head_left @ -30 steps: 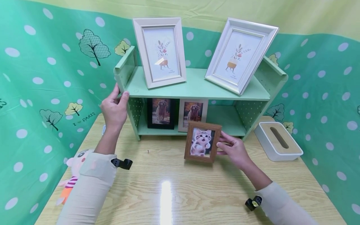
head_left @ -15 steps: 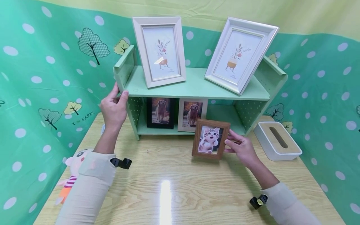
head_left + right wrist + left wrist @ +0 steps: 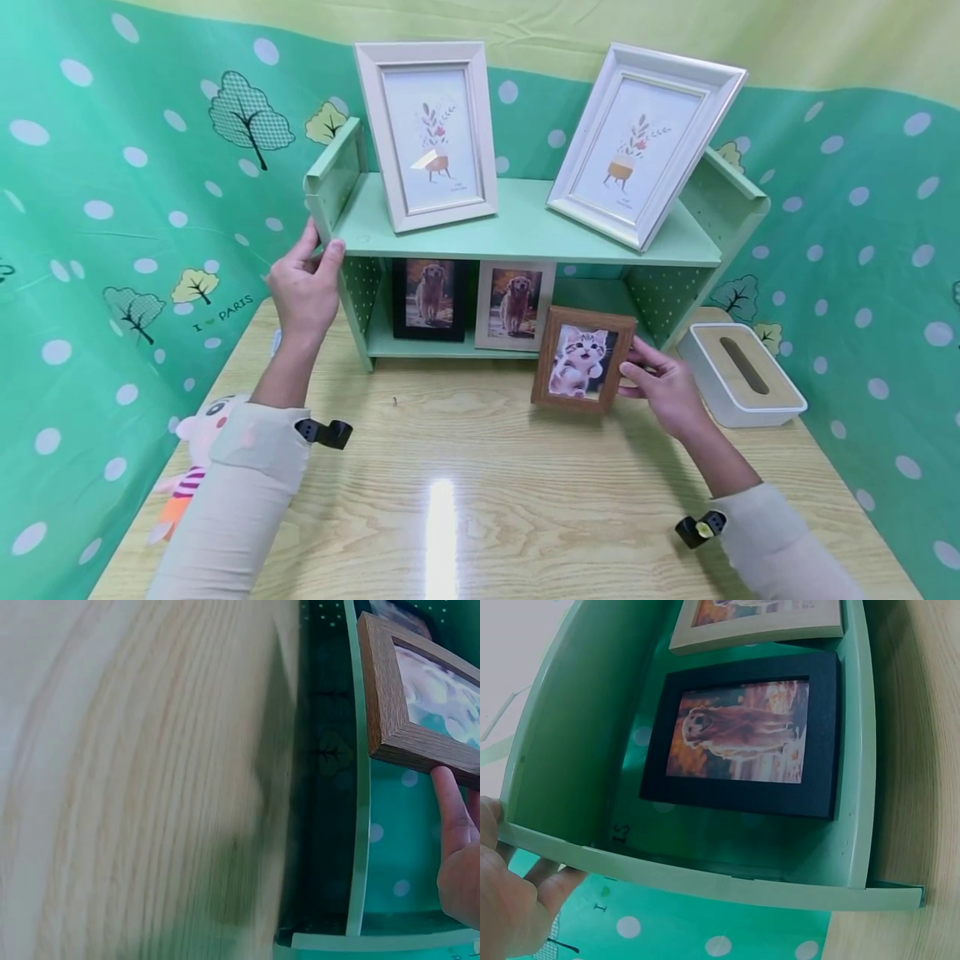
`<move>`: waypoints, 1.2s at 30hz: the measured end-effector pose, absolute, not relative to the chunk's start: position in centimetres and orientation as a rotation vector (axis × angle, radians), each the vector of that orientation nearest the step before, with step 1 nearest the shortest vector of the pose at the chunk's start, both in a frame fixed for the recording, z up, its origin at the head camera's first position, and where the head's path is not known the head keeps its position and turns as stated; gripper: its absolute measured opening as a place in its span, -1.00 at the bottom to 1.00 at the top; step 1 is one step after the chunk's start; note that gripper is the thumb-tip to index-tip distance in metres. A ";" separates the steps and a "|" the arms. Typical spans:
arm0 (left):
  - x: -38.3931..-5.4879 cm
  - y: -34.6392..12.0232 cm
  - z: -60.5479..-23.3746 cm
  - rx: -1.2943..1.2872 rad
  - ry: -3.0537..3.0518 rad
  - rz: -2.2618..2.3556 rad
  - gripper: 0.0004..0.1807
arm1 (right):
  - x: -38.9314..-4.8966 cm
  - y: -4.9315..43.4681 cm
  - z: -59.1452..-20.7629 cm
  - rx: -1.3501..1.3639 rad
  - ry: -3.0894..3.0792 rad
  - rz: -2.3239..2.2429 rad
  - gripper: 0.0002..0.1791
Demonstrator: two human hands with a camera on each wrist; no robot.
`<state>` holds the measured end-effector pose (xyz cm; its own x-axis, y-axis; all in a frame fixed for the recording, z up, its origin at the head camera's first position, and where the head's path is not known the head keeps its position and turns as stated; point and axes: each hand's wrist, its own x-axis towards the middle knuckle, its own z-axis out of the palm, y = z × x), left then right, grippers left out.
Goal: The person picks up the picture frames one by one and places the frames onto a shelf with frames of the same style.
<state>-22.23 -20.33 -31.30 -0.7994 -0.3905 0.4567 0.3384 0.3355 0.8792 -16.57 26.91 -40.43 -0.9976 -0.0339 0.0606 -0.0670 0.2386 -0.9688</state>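
Note:
My right hand (image 3: 667, 392) pinches the right edge of a brown wooden picture frame (image 3: 583, 362) with a kitten photo. In the head view it is held tilted in front of the lower tier of a green metal two-tier shelf (image 3: 517, 237). The right wrist view has a fingertip against the brown frame's edge (image 3: 384, 712). My left hand (image 3: 303, 287) grips the shelf's left side panel, thumb on its front edge. Inside the lower tier, a black picture frame (image 3: 397, 312) and a cream picture frame (image 3: 483, 321), both with dog photos, stand upright; the brown frame overlaps the cream one's lower corner.
On the top tier stand two pale picture frames with plant prints, a left one (image 3: 378, 142) and a right one (image 3: 577, 137) turned at an angle. A white tissue box (image 3: 738, 408) sits right of the shelf. A plush toy (image 3: 197, 446) lies behind my left forearm.
My right hand has carried the brown picture frame rightward and a little toward the shelf, uncovering more of the cream frame. The left hand keeps its place on the side panel.

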 end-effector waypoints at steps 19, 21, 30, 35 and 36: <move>-22.3 -20.1 -31.2 0.032 -1.983 -1.513 -0.51 | -17.7 28.8 -40.0 0.058 -2.427 1.858 -0.34; -22.4 -20.1 -31.2 0.034 -1.985 -1.512 -0.51 | -17.9 29.0 -39.9 0.045 -2.432 1.834 -0.34; -22.2 -20.1 -31.2 0.053 -1.992 -1.534 -0.51 | -19.0 29.2 -39.5 -0.038 -2.455 1.767 -0.36; -22.3 -20.2 -31.3 0.052 -1.984 -1.534 -0.51 | -19.6 28.9 -39.4 -0.090 -2.464 1.735 -0.37; -22.3 -20.2 -31.3 0.052 -1.982 -1.532 -0.51 | -19.7 28.9 -39.4 -0.099 -2.469 1.723 -0.37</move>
<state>-22.28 -20.20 -31.28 -0.8040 -0.3927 0.4466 0.3333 0.3244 0.8853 -19.68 28.86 -39.43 -0.9895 0.1274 0.0688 -0.0206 0.3464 -0.9379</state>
